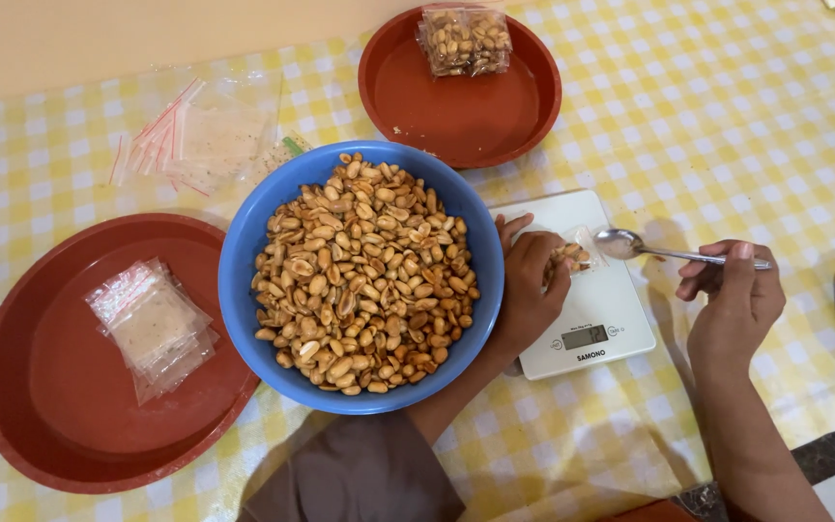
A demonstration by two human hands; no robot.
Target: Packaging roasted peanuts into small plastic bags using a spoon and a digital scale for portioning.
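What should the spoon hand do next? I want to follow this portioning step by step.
Probably dip back into the blue bowl for more peanuts. The spoon in the right hand looks empty, while the left hand holds a small, partly filled bag over the white scale.

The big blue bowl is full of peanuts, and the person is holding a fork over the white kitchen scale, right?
Nearly. The big blue plastic bowl is full of peanuts, but the right hand holds a shiny metal spoon, not a fork, over the white kitchen scale. The head view shows its rounded bowl end. The left hand holds a small clear bag of peanuts there.
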